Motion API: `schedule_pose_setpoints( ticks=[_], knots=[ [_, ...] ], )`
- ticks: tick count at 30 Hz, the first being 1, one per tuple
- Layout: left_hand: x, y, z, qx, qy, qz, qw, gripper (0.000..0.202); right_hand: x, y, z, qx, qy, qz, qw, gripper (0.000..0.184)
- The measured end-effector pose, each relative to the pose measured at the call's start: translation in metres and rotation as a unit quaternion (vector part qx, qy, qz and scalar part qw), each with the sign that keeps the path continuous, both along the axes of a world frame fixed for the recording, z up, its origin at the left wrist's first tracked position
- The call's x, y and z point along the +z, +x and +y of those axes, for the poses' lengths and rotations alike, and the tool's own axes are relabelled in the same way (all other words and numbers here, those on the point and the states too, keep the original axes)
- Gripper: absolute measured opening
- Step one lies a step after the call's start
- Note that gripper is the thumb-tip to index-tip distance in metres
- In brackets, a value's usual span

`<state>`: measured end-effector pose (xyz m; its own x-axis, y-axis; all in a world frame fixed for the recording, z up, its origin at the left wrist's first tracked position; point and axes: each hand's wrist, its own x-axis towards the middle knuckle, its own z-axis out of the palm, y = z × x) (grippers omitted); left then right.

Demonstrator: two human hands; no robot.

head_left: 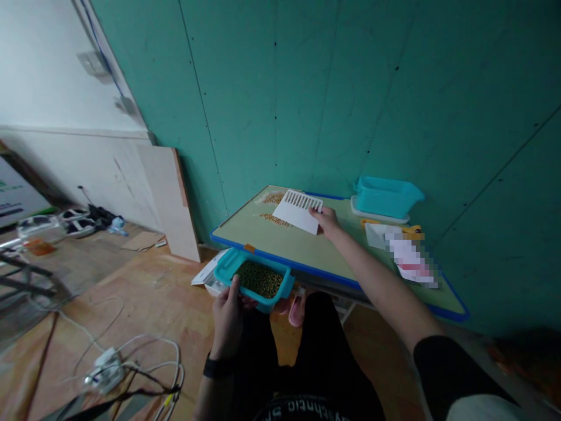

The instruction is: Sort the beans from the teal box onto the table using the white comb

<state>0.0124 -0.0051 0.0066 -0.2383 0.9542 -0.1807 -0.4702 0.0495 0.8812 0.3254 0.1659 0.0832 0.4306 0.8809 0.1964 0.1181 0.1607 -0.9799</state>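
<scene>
My left hand (pixel 228 318) grips the near rim of a teal box (pixel 228 268) filled with green beans (pixel 259 278), held just below the table's front edge. My right hand (pixel 325 220) reaches across the table and holds a white slotted scraper (pixel 298 210) by its right side. The scraper rests on the green table top (pixel 307 245) beside small piles of yellowish beans (pixel 274 219), with more beans (pixel 274 197) behind it.
A teal tub (pixel 385 196) on a white lid stands at the back right of the table, next to papers (pixel 405 254) and a yellow object. Cables and a power strip (pixel 105 368) lie on the wooden floor at left. A board (pixel 169 199) leans on the green wall.
</scene>
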Motion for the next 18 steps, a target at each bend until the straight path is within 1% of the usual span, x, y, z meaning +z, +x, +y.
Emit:
schedule_pose_setpoints(
  ticks=[4, 8, 12, 18],
  knots=[
    [0.005, 0.001, -0.001, -0.022, 0.003, 0.000, 1.000, 0.053, 0.000, -0.004, -0.001, 0.020, -0.007, 0.008, 1.000, 0.040],
    [0.009, -0.002, -0.004, -0.021, -0.001, 0.015, 1.000, 0.055, -0.001, -0.007, -0.001, 0.035, -0.010, -0.005, 0.999, 0.041],
    [0.006, -0.001, -0.003, -0.013, -0.014, 0.010, 1.000, 0.058, 0.000, -0.010, -0.001, 0.034, 0.003, -0.020, 0.999, 0.037],
    [0.001, 0.000, -0.004, -0.021, -0.004, 0.010, 1.000, 0.055, 0.002, -0.013, 0.000, 0.039, 0.006, -0.013, 0.999, 0.026]
  ],
)
